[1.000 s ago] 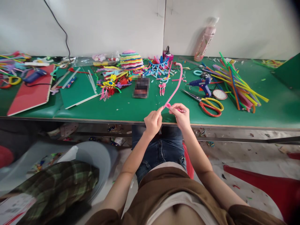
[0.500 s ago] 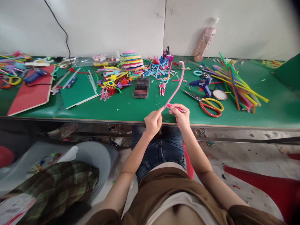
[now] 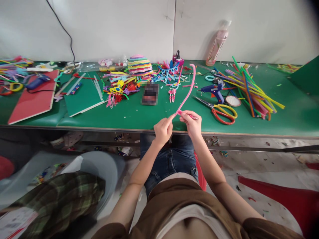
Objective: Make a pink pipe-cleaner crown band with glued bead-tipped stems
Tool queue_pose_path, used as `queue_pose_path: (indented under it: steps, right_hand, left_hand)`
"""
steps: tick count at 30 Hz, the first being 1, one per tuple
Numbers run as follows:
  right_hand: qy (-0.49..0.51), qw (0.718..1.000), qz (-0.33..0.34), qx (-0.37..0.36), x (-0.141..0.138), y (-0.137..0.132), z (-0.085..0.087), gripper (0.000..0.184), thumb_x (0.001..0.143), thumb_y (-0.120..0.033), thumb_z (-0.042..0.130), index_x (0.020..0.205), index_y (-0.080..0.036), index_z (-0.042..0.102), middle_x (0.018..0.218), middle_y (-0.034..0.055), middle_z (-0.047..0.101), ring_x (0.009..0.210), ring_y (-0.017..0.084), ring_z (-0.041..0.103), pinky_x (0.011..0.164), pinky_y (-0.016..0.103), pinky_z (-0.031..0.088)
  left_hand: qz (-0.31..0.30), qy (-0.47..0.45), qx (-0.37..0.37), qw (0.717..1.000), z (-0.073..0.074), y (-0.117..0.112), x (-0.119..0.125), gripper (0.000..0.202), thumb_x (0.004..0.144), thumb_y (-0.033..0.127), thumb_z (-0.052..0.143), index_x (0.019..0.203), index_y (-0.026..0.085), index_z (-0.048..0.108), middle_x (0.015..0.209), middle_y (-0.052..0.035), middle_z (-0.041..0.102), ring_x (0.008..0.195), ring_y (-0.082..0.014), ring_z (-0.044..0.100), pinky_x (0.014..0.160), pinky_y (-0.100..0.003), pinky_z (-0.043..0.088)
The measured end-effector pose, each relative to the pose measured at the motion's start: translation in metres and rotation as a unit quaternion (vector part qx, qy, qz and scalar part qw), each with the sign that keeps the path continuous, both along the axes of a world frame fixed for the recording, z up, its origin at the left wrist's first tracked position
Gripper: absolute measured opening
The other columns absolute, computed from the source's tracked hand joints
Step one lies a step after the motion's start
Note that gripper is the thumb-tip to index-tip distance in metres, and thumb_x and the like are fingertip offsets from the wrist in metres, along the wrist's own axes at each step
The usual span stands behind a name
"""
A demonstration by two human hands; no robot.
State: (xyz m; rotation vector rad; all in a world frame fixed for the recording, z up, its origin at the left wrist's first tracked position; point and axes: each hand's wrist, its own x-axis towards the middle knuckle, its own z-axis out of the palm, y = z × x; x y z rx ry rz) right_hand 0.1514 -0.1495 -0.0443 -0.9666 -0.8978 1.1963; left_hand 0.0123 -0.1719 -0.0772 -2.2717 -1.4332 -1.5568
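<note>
Spanning the view, the green surface underlies a pink stem curving away and rightward from the left hand, whose fingers pinch its near end; the right hand, just beside, clamps a small pink piece close to that end.

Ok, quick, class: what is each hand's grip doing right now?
Left hand: closed, pinching the lower end of the long pink stem.
Right hand: closed, holding a small pink piece.
</note>
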Motion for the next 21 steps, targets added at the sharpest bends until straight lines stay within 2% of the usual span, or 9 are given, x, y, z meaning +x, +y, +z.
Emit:
queue_pose_path:
  steps: [15,21]
  right_hand:
    - [0.025,0.999,0.009,-0.019,-0.0032,-0.0015,0.0027,0.023,0.056,-0.035,0.081,0.068,-0.019,0.069,0.067,-0.0008,0.069,0.058,0.011,0.064,0.060,0.025,0.057]
    - [0.029,0.999,0.017,-0.021,-0.0035,-0.0013,0.0022,0.023,0.056,-0.035,0.081,0.068,-0.020,0.069,0.067,-0.0011,0.068,0.057,0.011,0.064,0.059,0.024,0.057]
  left_hand:
    - [0.011,0.009,0.002,1.000,0.0008,-0.0004,0.0001,0.038,0.098,0.024,0.033,0.114,0.016,0.066,0.065,-0.0038,0.061,0.061,-0.0117,0.056,0.062,-0.022,0.041]
    - [0.009,-0.011,-0.016,1.000,-0.0007,-0.0002,0.0009,0.036,0.098,0.025,0.034,0.112,0.016,0.066,0.069,-0.0054,0.065,0.064,-0.0128,0.060,0.064,-0.024,0.045]
